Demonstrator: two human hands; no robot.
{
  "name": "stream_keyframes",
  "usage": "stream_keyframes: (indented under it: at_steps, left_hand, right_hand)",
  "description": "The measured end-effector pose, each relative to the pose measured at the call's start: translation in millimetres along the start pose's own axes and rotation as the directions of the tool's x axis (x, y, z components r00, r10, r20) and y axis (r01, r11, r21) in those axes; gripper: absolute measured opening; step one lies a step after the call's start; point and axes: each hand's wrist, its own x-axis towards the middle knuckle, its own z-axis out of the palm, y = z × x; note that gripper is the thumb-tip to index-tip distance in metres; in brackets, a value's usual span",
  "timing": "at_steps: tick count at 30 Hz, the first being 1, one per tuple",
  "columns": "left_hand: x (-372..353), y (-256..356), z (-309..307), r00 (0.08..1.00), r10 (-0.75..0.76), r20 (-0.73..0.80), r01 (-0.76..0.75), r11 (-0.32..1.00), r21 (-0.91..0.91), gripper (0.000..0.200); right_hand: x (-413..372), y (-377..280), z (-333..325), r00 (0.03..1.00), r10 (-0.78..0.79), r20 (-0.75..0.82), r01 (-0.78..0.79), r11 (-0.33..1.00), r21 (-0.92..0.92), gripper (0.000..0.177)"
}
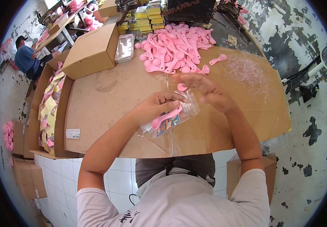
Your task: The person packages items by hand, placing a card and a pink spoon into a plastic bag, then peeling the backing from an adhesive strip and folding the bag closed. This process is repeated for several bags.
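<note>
My left hand (161, 104) is closed on a clear plastic bag (190, 108), its thumb at the handle end of a pink spoon (166, 117). A small printed card (173, 122) shows beside that spoon, within the bag's outline. My right hand (207, 90) is raised just right of the bag, fingers stretched out to the left and somewhat blurred. Close under its fingertips is the bowl of another pink spoon (182, 87); the rest of it is hidden. Beyond both hands lies a large heap of pink spoons (176, 47).
On the left stands an open carton (60, 142) of packed bags, beside a closed cardboard box (91, 52). Clear bags (125, 48) lie stacked near card piles (148, 17). Plastic shreds (248, 72) and a single spoon (218, 59) lie right. Another person (27, 58) sits far left.
</note>
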Motion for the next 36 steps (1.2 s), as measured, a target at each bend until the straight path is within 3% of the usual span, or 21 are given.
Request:
stream_keyframes:
  at_steps: [4,7,9,11,13,15,19,24,25,27,30,34,36]
  left_hand:
    - [-2,6,0,0.998,0.02,0.06,-0.022,0.999,0.026,0.042]
    - [-4,5,5,0.995,0.088,-0.044,-0.088,0.996,0.018,0.041]
    - [-2,8,6,0.971,0.188,-0.146,-0.178,0.981,0.078,0.038]
    - [0,9,6,0.944,0.28,-0.177,-0.259,0.957,0.133,0.039]
    - [1,10,8,0.911,0.372,-0.179,-0.333,0.918,0.215,0.042]
    - [-5,10,18,0.874,0.459,-0.156,-0.396,0.862,0.316,0.045]
    - [-17,20,32,0.883,0.456,-0.107,-0.384,0.836,0.392,0.047]
    - [-14,22,33,0.889,0.415,-0.195,-0.303,0.851,0.429,0.044]
    - [-13,21,32,0.895,0.39,-0.215,-0.299,0.884,0.358,0.042]
    - [-11,21,30,0.908,0.338,-0.25,-0.289,0.934,0.212,0.039]
    - [-9,21,30,0.901,0.354,-0.251,-0.323,0.933,0.158,0.038]
    - [-13,28,34,0.892,0.352,-0.285,-0.263,0.915,0.307,0.039]
    - [-13,21,31,0.869,0.388,-0.306,-0.216,0.856,0.47,0.039]
  right_hand:
    - [2,-17,4,0.999,0.05,0.018,-0.041,0.94,-0.339,0.028]
    - [14,-51,19,0.98,-0.199,-0.004,0.169,0.844,-0.509,0.01]
    - [18,-85,19,0.977,-0.173,0.127,0.207,0.596,-0.776,0.009]
    - [18,-98,20,0.981,-0.163,0.107,0.167,0.419,-0.892,0.009]
    - [19,-102,23,0.978,-0.205,-0.04,0.044,0.389,-0.92,0.009]
    - [17,-102,27,0.977,-0.146,-0.157,-0.07,0.473,-0.878,0.01]
    - [16,-100,37,0.944,-0.032,-0.329,-0.231,0.649,-0.725,0.013]
    - [16,-82,36,0.947,-0.09,-0.308,-0.179,0.648,-0.741,0.013]
    - [17,-77,35,0.948,-0.103,-0.303,-0.169,0.643,-0.747,0.014]
    - [20,-64,32,0.923,-0.258,-0.286,-0.086,0.586,-0.806,0.013]
    - [24,-58,31,0.889,-0.41,-0.204,0.005,0.455,-0.891,0.013]
    - [25,-64,41,0.9,-0.435,0.024,0.095,0.14,-0.986,0.018]
    - [28,-57,44,0.905,-0.423,0.039,0.093,0.106,-0.99,0.021]
